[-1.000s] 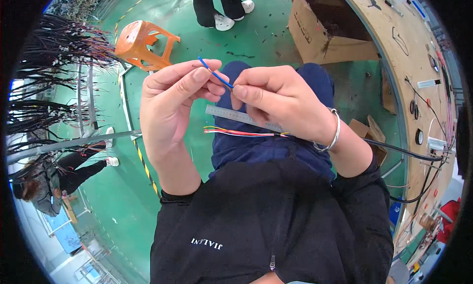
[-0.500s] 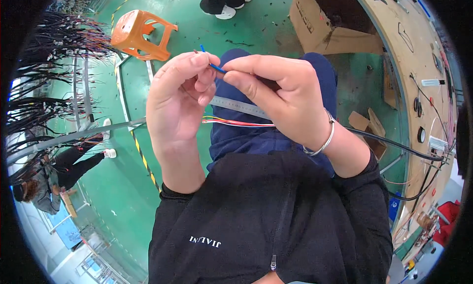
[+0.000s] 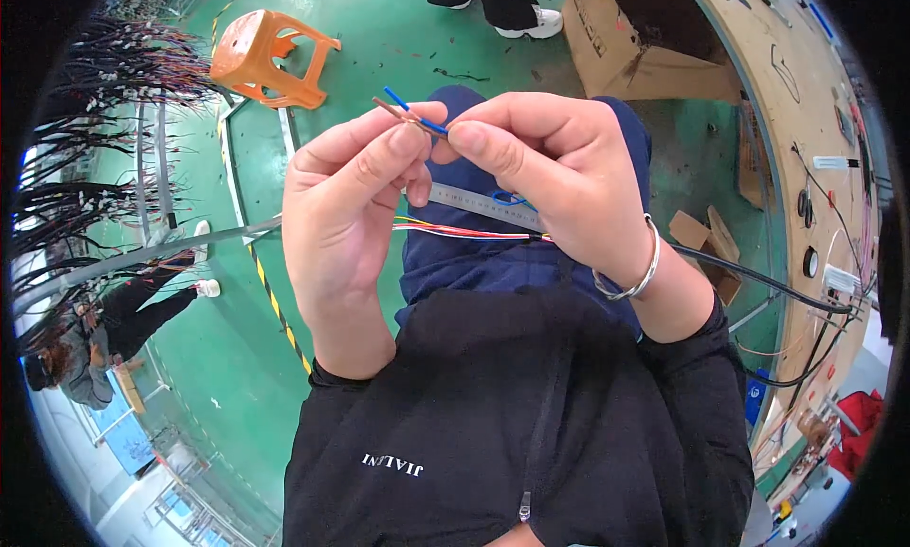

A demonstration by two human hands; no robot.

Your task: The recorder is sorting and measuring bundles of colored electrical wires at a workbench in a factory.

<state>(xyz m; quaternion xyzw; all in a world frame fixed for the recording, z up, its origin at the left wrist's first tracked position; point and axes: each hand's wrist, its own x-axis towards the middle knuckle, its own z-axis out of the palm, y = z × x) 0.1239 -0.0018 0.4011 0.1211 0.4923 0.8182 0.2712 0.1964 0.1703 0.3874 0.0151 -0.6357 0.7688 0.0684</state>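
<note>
My left hand (image 3: 346, 201) pinches a thin blue wire (image 3: 396, 99) and a thin brown wire (image 3: 383, 103) between thumb and fingertips. Their free ends stick out past the thumb, slightly spread. Against it, my right hand (image 3: 569, 173) grips the wires farther along with thumb and forefinger, where blue shows between the two hands. Below, across my lap, runs a bundle of red, white and yellow wires (image 3: 464, 231), coming out of a black cable (image 3: 758, 278). A steel ruler (image 3: 469, 202) lies over my thighs, with a blue wire loop (image 3: 512, 199) beside it, partly hidden by my right hand.
An orange plastic stool (image 3: 275, 59) stands at the far left. Dense dark wire bundles (image 3: 123, 101) hang on the left. A wooden workbench (image 3: 806, 101) with tools curves along the right, by a cardboard box (image 3: 607, 49). Two other people are nearby, one far ahead, one left.
The blue and brown wire ends now show longer and farther apart beyond my left thumb. My right hand has shifted slightly right. The person ahead has stepped to the right.
</note>
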